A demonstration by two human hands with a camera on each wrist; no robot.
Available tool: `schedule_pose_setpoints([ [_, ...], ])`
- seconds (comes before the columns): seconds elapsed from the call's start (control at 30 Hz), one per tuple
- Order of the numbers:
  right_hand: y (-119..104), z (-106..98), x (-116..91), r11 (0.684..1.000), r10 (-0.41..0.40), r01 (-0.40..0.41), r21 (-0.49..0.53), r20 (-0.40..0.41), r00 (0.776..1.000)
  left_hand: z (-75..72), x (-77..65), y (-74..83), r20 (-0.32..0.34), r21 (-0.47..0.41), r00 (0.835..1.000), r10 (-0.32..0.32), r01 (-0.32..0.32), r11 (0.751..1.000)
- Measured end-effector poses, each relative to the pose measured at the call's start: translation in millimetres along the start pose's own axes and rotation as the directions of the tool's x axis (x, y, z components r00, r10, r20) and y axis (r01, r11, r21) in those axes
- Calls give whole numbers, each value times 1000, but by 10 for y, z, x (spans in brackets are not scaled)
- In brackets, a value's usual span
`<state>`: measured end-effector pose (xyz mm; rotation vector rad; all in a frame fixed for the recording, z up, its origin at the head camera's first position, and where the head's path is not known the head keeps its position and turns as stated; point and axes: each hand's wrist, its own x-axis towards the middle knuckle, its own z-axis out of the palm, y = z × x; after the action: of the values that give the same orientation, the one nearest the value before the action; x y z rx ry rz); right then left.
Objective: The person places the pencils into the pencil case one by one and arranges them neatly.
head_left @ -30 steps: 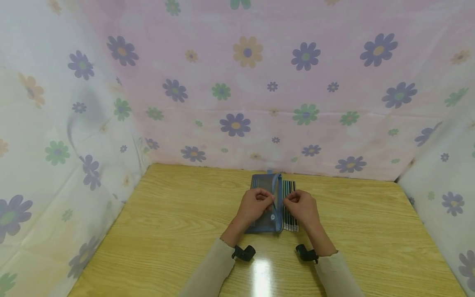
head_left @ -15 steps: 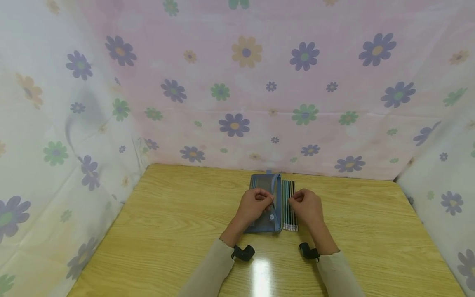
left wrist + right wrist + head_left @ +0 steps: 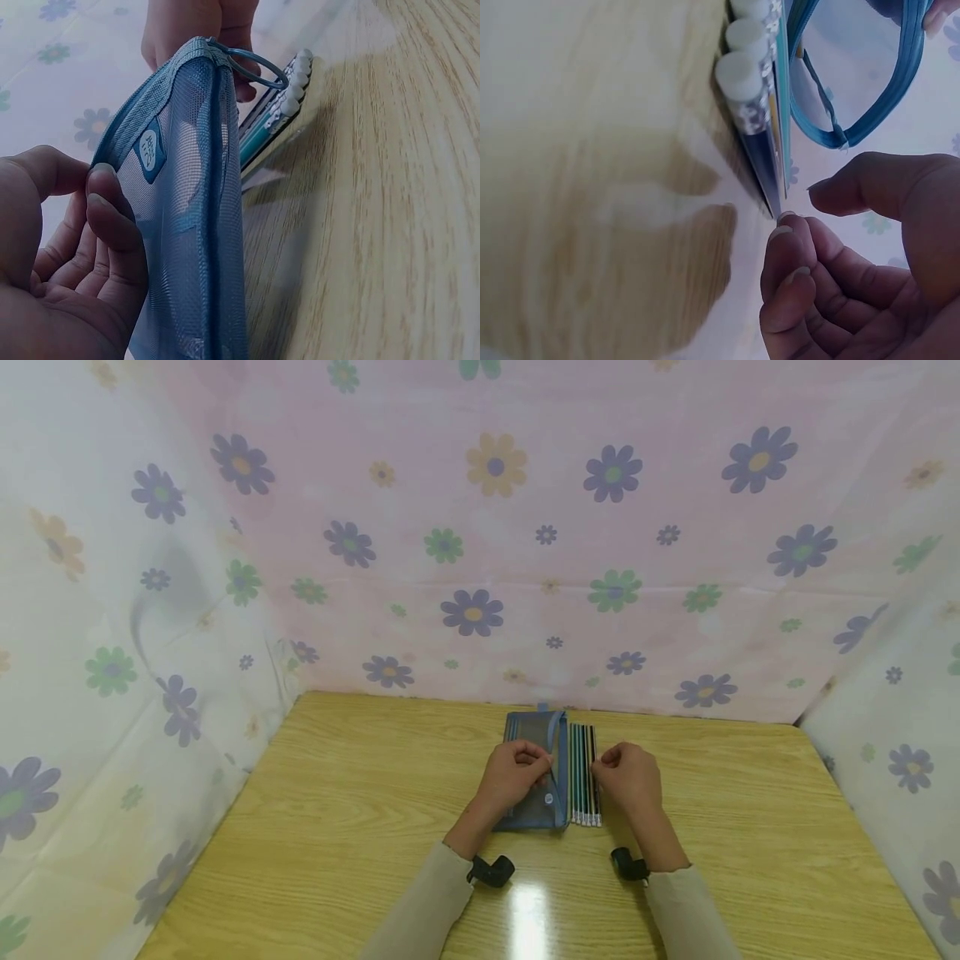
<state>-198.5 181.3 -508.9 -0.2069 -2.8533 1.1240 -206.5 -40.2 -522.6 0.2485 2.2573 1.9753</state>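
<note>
A blue mesh zip pencil case [image 3: 536, 728] lies on the table, its zipped side raised and gaping. My left hand [image 3: 512, 778] pinches that zip edge between thumb and forefinger; the left wrist view shows the fabric edge [image 3: 124, 135] at the fingertips. Several pencils [image 3: 581, 772] lie side by side just right of the case, white erasers [image 3: 739, 75] towards me. My right hand [image 3: 632, 783] is beside the rightmost, dark pencil [image 3: 759, 169]. In the right wrist view its thumb stands apart from the bent fingers, a fingertip close to that pencil; contact is unclear.
The wood-grain table [image 3: 360, 827] is bordered by a flowered cloth [image 3: 480, 543] behind and at both sides. A ring loop [image 3: 262, 67] sticks out from the case's corner. Black wrist cameras [image 3: 492, 871] are on both wrists.
My right hand has moved right, from beside the case's opening across the pencils to their right edge. My left hand keeps its hold on the case.
</note>
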Motion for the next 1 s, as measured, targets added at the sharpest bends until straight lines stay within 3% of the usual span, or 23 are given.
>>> schedule_pose_setpoints([
  [0.47,18,-22,-7,999,27,-24,-47,72,997,10,3,14,-3,13,1000,11,-11,1000],
  [1.0,5,3,-19,989,101,-92,-116,75,992,-10,-14,13,5,-9,1000,22,-22,1000],
])
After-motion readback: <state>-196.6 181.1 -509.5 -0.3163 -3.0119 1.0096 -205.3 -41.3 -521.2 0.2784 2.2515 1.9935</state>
